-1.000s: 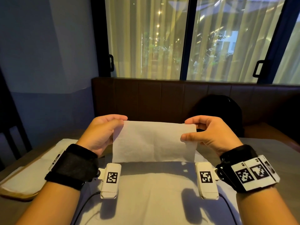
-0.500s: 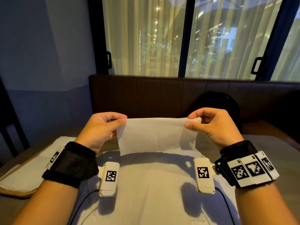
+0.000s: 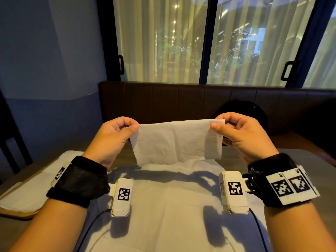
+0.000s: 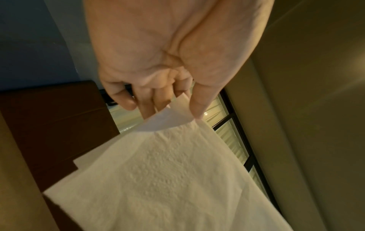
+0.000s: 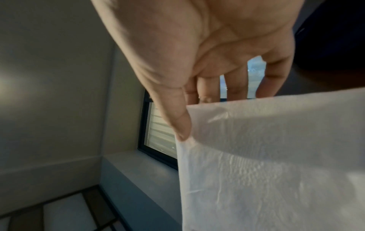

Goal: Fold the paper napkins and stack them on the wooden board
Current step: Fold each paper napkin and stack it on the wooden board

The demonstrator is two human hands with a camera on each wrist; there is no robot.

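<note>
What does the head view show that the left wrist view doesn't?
Head only: the right hand pinching the napkin's other top corner, and the wooden board with napkins at the left. Left wrist only: the napkin's embossed texture and the left thumb pressing its corner against the fingers. Both: the left hand holding the napkin.

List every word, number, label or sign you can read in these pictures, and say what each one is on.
No readable words or numbers anywhere.
Wrist bands: black-and-white square code patterns only, no letters.
White camera boxes: the same kind of code squares, no text.
Napkin: plain white with an embossed texture, nothing printed.
</note>
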